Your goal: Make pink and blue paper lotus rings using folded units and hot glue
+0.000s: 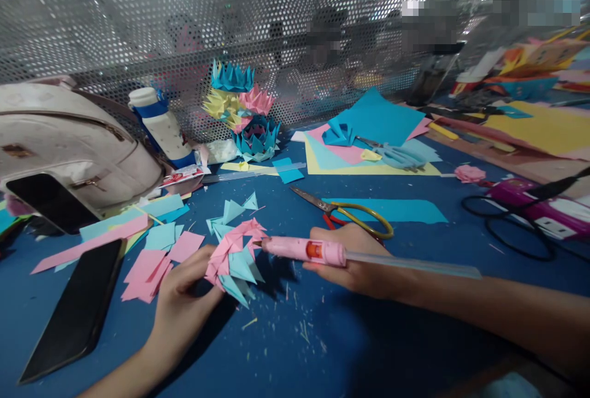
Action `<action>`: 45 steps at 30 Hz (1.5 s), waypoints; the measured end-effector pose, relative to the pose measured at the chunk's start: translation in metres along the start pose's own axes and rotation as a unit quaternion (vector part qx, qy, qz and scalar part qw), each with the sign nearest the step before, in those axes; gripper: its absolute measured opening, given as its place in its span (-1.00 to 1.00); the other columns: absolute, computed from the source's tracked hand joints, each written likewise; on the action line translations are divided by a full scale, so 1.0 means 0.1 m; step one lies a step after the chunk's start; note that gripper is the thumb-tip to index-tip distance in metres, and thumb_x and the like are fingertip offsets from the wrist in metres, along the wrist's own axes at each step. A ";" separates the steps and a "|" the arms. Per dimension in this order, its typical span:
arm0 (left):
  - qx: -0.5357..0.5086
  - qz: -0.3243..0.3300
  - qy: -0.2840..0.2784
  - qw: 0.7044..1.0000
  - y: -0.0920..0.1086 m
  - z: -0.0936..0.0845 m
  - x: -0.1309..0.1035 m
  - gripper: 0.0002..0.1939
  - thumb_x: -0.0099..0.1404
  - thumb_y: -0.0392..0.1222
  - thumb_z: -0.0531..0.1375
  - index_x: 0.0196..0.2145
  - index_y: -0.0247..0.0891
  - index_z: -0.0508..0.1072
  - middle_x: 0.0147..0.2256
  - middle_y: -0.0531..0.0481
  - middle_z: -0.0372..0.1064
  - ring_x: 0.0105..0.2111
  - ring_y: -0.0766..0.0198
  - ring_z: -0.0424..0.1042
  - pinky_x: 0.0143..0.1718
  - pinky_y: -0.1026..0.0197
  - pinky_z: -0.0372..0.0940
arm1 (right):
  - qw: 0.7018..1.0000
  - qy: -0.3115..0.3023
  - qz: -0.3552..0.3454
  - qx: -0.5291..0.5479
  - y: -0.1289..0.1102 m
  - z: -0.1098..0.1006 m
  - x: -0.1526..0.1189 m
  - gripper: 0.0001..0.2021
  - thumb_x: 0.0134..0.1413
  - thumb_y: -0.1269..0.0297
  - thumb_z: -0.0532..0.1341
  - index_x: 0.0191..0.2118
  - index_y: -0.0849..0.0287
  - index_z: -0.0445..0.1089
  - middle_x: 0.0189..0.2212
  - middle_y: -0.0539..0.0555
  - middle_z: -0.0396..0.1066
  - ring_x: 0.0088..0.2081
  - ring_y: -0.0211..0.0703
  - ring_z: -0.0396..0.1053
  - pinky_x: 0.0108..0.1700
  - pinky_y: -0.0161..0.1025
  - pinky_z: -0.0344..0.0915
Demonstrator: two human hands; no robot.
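Observation:
A pink hot glue gun (295, 250) is gripped in my right hand (357, 266), a clear glue stick (415, 263) jutting from its back end. Its nozzle meets, or comes very near, the inner edge of a pink and light-blue folded-paper ring (235, 257). Pointed paper tips stick out around that ring. My left hand (187, 290) pinches the ring's left side between thumb and fingers, above the blue table (295, 343). Beyond the glue gun lie scissors (354, 210) with yellow and red handles. Pink paper squares (147, 272) lie left of my left hand.
Folded-paper flowers (249, 109) stand against a perforated metal screen (161, 29). At left are a black phone (76, 312), a white bag (69, 140) and a bottle (161, 124). Coloured sheets (369, 121) and light-blue scissors (401, 157) lie behind; a purple power strip (539, 207) with a cable is at right.

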State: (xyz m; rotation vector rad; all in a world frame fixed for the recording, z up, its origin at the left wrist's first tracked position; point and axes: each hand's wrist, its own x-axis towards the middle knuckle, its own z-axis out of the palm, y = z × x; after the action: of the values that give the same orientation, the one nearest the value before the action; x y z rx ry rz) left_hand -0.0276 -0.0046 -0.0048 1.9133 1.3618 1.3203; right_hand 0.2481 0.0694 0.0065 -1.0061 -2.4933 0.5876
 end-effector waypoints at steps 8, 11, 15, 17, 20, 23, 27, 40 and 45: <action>0.009 -0.004 -0.002 1.000 -0.01 -0.01 0.00 -0.89 0.19 -0.37 0.26 -0.43 -0.23 0.58 -0.37 0.00 0.54 -0.39 0.26 0.50 -0.38 0.31 0.39 | 0.997 0.008 -0.057 -0.052 0.09 0.06 -0.02 -0.70 0.18 0.01 0.09 -0.42 0.14 0.18 -0.64 -0.06 0.23 -0.60 -0.29 0.14 -0.51 -0.27 -0.15; 0.008 -0.002 0.000 1.000 -0.01 0.00 0.01 -0.87 0.19 -0.37 0.26 -0.48 -0.24 0.55 -0.39 0.01 0.52 -0.39 0.26 0.49 -0.40 0.32 0.38 | 0.997 0.001 -0.059 -0.056 0.04 0.02 -0.01 -0.72 0.15 0.06 0.09 -0.45 0.13 0.15 -0.66 -0.06 0.21 -0.62 -0.29 0.10 -0.51 -0.27 -0.19; 0.001 0.001 -0.008 1.000 -0.02 -0.01 0.00 -0.87 0.20 -0.38 0.25 -0.45 -0.23 0.56 -0.34 0.00 0.53 -0.38 0.28 0.49 -0.39 0.32 0.39 | 0.996 -0.017 -0.074 -0.047 -0.02 -0.01 0.00 -0.75 0.16 0.09 0.08 -0.44 0.13 0.14 -0.62 -0.05 0.26 -0.61 -0.29 0.09 -0.51 -0.27 -0.18; 0.000 0.003 -0.010 1.000 -0.03 -0.01 -0.02 -0.88 0.19 -0.38 0.26 -0.42 -0.22 0.58 -0.32 -0.02 0.54 -0.36 0.27 0.50 -0.38 0.32 0.40 | 0.995 -0.019 -0.084 -0.041 -0.03 -0.01 0.00 -0.75 0.16 0.10 0.07 -0.44 0.13 0.14 -0.61 -0.05 0.26 -0.60 -0.29 0.10 -0.51 -0.26 -0.16; -0.002 0.000 -0.006 1.000 -0.02 -0.02 -0.02 -0.88 0.19 -0.38 0.26 -0.41 -0.22 0.59 -0.32 -0.03 0.54 -0.36 0.26 0.50 -0.39 0.32 0.40 | 0.995 -0.008 -0.089 -0.038 0.01 0.03 0.00 -0.74 0.17 0.08 0.06 -0.44 0.12 0.14 -0.61 -0.05 0.24 -0.60 -0.29 0.09 -0.51 -0.26 -0.13; 0.003 0.000 0.001 1.000 0.00 -0.02 -0.01 -0.88 0.17 -0.37 0.27 -0.41 -0.21 0.60 -0.36 -0.01 0.53 -0.39 0.27 0.50 -0.40 0.32 0.40 | 0.996 0.002 -0.076 -0.046 0.07 0.07 -0.01 -0.72 0.16 0.04 0.07 -0.44 0.12 0.15 -0.64 -0.07 0.19 -0.61 -0.29 0.09 -0.51 -0.26 -0.14; 0.002 -0.008 0.001 1.000 -0.01 -0.01 0.00 -0.87 0.16 -0.37 0.28 -0.38 -0.19 0.62 -0.38 0.00 0.53 -0.38 0.26 0.50 -0.40 0.31 0.42 | 0.997 0.000 -0.052 -0.064 0.11 0.08 -0.02 -0.71 0.16 0.02 0.07 -0.41 0.13 0.18 -0.65 -0.07 0.21 -0.61 -0.28 0.12 -0.51 -0.27 -0.14; -0.020 0.007 -0.032 0.999 -0.02 -0.02 -0.02 -0.93 0.20 -0.34 0.28 -0.42 -0.25 0.57 -0.31 -0.08 0.53 -0.36 0.20 0.50 -0.36 0.26 0.44 | 0.994 0.031 -0.084 -0.058 0.08 0.10 -0.02 -0.71 0.19 0.04 0.05 -0.43 0.13 0.16 -0.66 -0.08 0.17 -0.62 -0.30 0.08 -0.52 -0.27 -0.20; -0.008 0.020 -0.037 0.999 0.00 -0.02 -0.02 -0.92 0.20 -0.35 0.28 -0.36 -0.24 0.60 -0.31 -0.10 0.53 -0.37 0.19 0.49 -0.35 0.25 0.43 | 0.992 0.042 -0.099 -0.062 0.06 0.10 -0.02 -0.69 0.21 0.03 0.02 -0.43 0.13 0.16 -0.66 -0.09 0.14 -0.63 -0.31 0.06 -0.52 -0.25 -0.21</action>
State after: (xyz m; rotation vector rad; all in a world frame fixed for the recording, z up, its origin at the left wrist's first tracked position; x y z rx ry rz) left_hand -0.0296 -0.0064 -0.0050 1.9689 1.2800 1.2622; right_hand 0.2476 0.0698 -0.0054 -0.7937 -2.5409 0.3279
